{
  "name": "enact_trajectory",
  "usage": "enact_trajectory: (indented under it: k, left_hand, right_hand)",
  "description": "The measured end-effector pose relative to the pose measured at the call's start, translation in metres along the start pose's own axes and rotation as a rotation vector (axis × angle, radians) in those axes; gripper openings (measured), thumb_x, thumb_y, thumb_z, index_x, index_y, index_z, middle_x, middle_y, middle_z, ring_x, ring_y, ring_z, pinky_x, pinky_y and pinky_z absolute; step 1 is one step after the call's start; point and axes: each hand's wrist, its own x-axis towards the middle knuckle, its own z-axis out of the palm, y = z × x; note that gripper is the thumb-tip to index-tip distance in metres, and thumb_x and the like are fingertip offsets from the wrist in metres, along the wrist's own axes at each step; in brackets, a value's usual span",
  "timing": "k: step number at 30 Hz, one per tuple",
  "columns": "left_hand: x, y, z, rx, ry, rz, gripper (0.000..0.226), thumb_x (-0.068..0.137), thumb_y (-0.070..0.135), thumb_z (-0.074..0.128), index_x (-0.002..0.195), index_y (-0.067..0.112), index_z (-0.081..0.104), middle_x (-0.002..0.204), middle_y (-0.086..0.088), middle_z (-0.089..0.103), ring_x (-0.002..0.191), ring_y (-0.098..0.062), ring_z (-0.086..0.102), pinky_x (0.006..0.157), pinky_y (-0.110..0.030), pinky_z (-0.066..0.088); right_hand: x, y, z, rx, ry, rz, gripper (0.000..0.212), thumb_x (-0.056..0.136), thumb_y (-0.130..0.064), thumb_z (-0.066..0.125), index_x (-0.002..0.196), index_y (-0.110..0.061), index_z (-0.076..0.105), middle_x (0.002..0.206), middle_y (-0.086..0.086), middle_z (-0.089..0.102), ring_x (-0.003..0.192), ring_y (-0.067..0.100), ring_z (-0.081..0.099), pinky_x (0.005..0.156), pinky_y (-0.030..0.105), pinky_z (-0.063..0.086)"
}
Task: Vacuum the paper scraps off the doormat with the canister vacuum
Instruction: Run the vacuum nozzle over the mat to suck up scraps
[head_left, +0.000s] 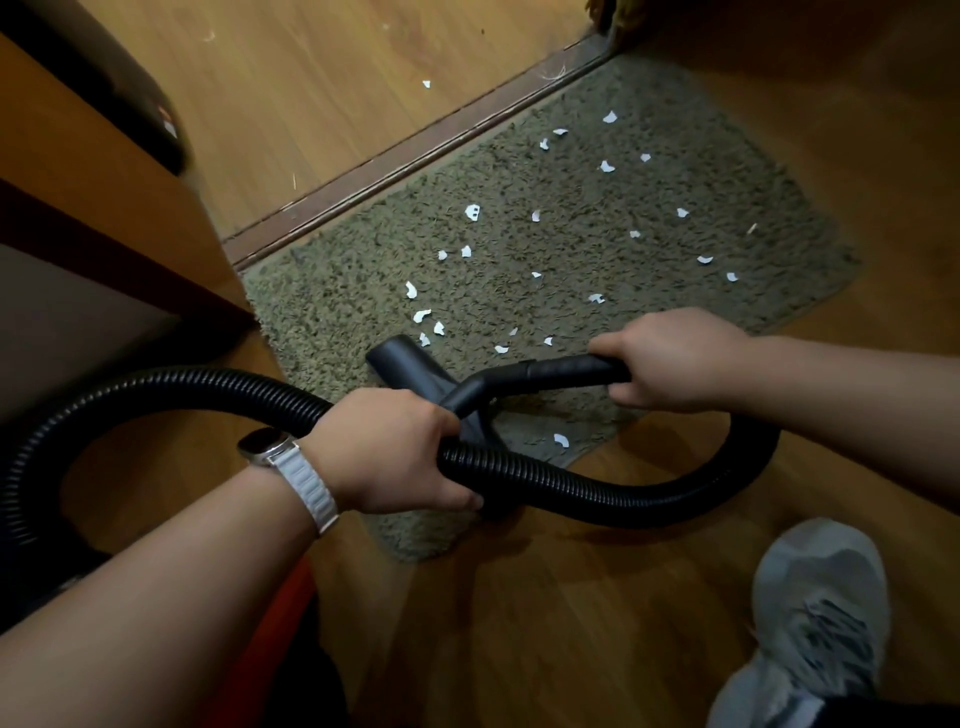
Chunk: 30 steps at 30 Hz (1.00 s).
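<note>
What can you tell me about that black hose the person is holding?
The vacuum hose is black, ribbed, flexible, plastic-looking. It arcs in from the left, passes through the gripping left hand, loops right over the wooden floor, then joins a smooth handle tube gripped by the right hand.

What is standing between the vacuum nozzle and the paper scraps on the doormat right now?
Nothing visible. The nozzle sits on the near end of the doormat, and the paper scraps lie on open pile just beyond it. One stray scrap lies behind the nozzle, beside the hose.
</note>
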Motion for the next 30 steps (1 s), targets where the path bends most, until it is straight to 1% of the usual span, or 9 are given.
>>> enact_trajectory:
  k: [3, 5, 7, 9, 14, 18, 21, 27, 30]
  left_hand:
    - [-0.004, -0.001, -0.001, -0.025, 0.021, -0.011, 0.061, 0.064, 0.086, 0.050, 0.071, 0.025, 0.053, 0.060, 0.008, 0.053, 0.057, -0.009, 0.052, 0.058, -0.028, 0.047]
    - [-0.006, -0.001, -0.001, -0.039, 0.037, -0.014, 0.062, 0.066, 0.086, 0.052, 0.072, 0.024, 0.052, 0.061, 0.008, 0.053, 0.060, -0.012, 0.054, 0.059, -0.028, 0.047]
    - [-0.007, 0.000, -0.003, -0.050, 0.045, -0.018, 0.063, 0.067, 0.086, 0.051, 0.074, 0.023, 0.052, 0.061, 0.007, 0.054, 0.059, -0.012, 0.053, 0.059, -0.029, 0.048]
    - [-0.009, 0.000, -0.005, -0.051, 0.052, -0.019, 0.063, 0.068, 0.086, 0.051, 0.074, 0.022, 0.052, 0.060, 0.007, 0.053, 0.056, -0.009, 0.049, 0.058, -0.028, 0.047]
    - [-0.012, -0.005, -0.006, -0.072, 0.058, -0.020, 0.062, 0.068, 0.085, 0.051, 0.072, 0.023, 0.051, 0.060, 0.008, 0.053, 0.056, -0.007, 0.051, 0.061, -0.030, 0.052]
    - [-0.014, -0.012, 0.000, -0.065, 0.062, -0.034, 0.062, 0.067, 0.086, 0.050, 0.070, 0.024, 0.049, 0.060, 0.008, 0.054, 0.060, -0.011, 0.055, 0.059, -0.029, 0.051]
    - [-0.014, -0.018, 0.002, -0.040, 0.067, -0.044, 0.060, 0.068, 0.085, 0.052, 0.070, 0.024, 0.048, 0.061, 0.007, 0.054, 0.061, -0.012, 0.056, 0.056, -0.028, 0.046]
    - [-0.013, -0.030, 0.005, -0.028, 0.106, -0.072, 0.060, 0.067, 0.085, 0.051, 0.071, 0.025, 0.051, 0.061, 0.008, 0.054, 0.061, -0.011, 0.056, 0.060, -0.031, 0.052]
    - [-0.015, -0.033, 0.005, -0.038, 0.108, -0.088, 0.060, 0.066, 0.086, 0.050, 0.071, 0.027, 0.051, 0.062, 0.009, 0.054, 0.062, -0.011, 0.056, 0.061, -0.030, 0.052]
  right_hand:
    - [-0.006, 0.018, -0.007, 0.010, -0.006, 0.089, 0.024, 0.084, -0.047, 0.060, 0.104, -0.034, 0.056, 0.073, -0.009, 0.052, 0.073, 0.023, 0.056, 0.056, 0.030, 0.038]
    - [-0.011, 0.032, -0.015, 0.018, 0.004, 0.152, 0.017, 0.084, -0.045, 0.062, 0.094, -0.033, 0.054, 0.070, -0.010, 0.051, 0.070, 0.022, 0.053, 0.056, 0.030, 0.041]
    - [-0.016, 0.041, -0.022, 0.008, 0.014, 0.204, 0.015, 0.084, -0.043, 0.063, 0.088, -0.034, 0.052, 0.067, -0.009, 0.053, 0.065, 0.018, 0.053, 0.054, 0.030, 0.040]
    - [-0.018, 0.048, -0.027, 0.021, 0.017, 0.249, 0.012, 0.085, -0.041, 0.063, 0.090, -0.034, 0.056, 0.066, -0.008, 0.057, 0.062, 0.013, 0.054, 0.052, 0.029, 0.041]
    - [-0.008, 0.043, -0.031, 0.067, 0.032, 0.318, 0.012, 0.087, -0.042, 0.062, 0.096, -0.035, 0.060, 0.068, -0.004, 0.060, 0.063, 0.013, 0.055, 0.051, 0.028, 0.039]
    - [0.011, 0.028, -0.025, 0.115, 0.036, 0.329, 0.013, 0.087, -0.043, 0.062, 0.096, -0.033, 0.061, 0.070, -0.004, 0.059, 0.063, 0.014, 0.054, 0.051, 0.028, 0.037]
    - [0.027, 0.013, -0.022, 0.138, 0.060, 0.308, 0.014, 0.085, -0.042, 0.061, 0.090, -0.030, 0.057, 0.072, -0.005, 0.056, 0.068, 0.021, 0.055, 0.053, 0.028, 0.037]
    - [0.050, -0.009, -0.028, 0.129, 0.080, 0.208, 0.012, 0.085, -0.042, 0.059, 0.091, -0.032, 0.056, 0.072, -0.007, 0.053, 0.070, 0.022, 0.053, 0.052, 0.028, 0.034]
    - [0.055, -0.008, -0.032, 0.114, 0.093, 0.176, 0.012, 0.084, -0.042, 0.061, 0.087, -0.033, 0.054, 0.071, -0.008, 0.053, 0.072, 0.023, 0.054, 0.053, 0.029, 0.036]
